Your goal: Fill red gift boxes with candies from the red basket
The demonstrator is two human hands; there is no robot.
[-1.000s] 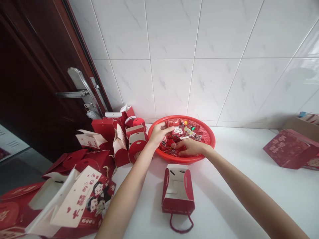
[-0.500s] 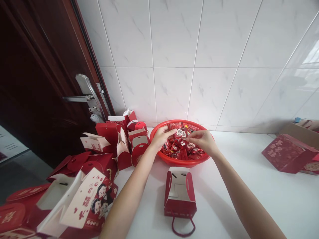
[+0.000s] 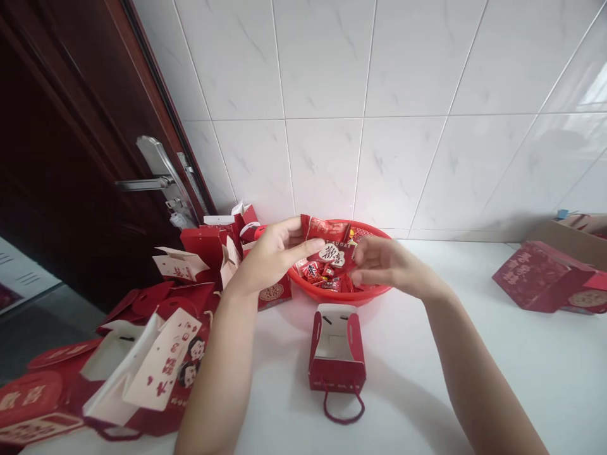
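My left hand [image 3: 272,253] is closed on a red candy packet [image 3: 327,249] printed with white-backed characters, thumb across its front. The packet is held up over a red plastic basket [image 3: 327,296] full of small wrapped candies [image 3: 329,278]. To the packet's right is my right hand [image 3: 386,265], its fingers curled but parted from the thumb, with nothing visible between them. In front of the basket stands an open dark red gift box [image 3: 337,373], its inside bare and its rope handle lying toward me.
Several red and white gift boxes [image 3: 156,366] crowd the left of the white table [image 3: 417,379]. On the right, a dark red box [image 3: 535,278] lies before a brown carton [image 3: 576,237]. A tiled wall [image 3: 327,164] rises behind; a wooden door [image 3: 95,114] stands left.
The packet has come up and nearer, held in my left hand. My right hand has drawn back to the right, its fingers parting. The view has shifted slightly.
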